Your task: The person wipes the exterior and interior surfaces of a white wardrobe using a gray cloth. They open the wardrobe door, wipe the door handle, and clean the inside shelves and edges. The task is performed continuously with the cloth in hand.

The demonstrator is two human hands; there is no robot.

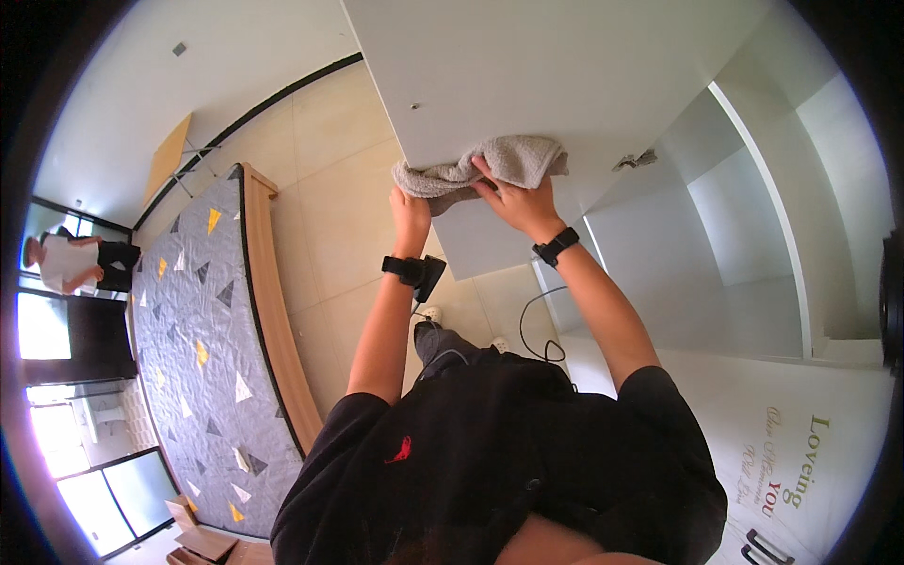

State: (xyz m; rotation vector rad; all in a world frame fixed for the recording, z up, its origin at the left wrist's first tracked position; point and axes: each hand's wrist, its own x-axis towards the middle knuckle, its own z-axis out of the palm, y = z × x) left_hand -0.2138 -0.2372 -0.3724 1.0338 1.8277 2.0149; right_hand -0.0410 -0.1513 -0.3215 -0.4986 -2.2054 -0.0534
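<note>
A beige-grey terry cloth (522,157) is bunched against the lower part of an open white cabinet door (537,78), reaching its free edge. My left hand (409,215) holds the cloth's left end at that edge, its fingertips partly hidden under the folds. To the right, my right hand (522,203) grips the cloth with fingers spread over and under its folds, close to the door's surface. A metal hinge (635,159) joins the door to the white cabinet (759,212), whose inner shelves and panels show. Both wrists wear black straps.
A bed (205,339) with a grey triangle-patterned cover and wooden side rail (272,311) stands to the left. Beyond it a person (74,261) stands by the windows. A folding table (168,159) leans near the wall. A dark cable (526,318) loops beside my right arm.
</note>
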